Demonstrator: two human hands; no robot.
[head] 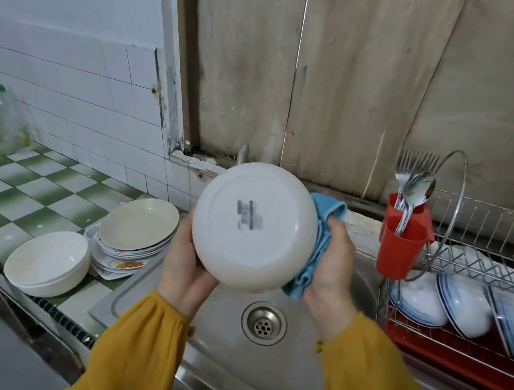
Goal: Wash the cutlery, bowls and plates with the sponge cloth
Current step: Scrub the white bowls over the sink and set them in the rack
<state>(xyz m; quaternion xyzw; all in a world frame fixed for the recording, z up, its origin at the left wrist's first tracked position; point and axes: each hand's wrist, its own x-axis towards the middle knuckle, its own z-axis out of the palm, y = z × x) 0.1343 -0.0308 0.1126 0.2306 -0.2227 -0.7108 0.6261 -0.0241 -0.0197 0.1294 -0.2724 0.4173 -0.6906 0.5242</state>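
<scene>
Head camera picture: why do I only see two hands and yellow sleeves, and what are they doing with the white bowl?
The camera sits on the person's head and looks down, so only their arms show. The left hand holds a white bowl, bottom toward us, over the metal sink. The right hand grips a blue cloth against the bowl's side. On the tiled counter at left sit stacked bowls and plates. At right, a red cup holds forks and spoons, and blue-rimmed bowls stand in a wire rack.
</scene>
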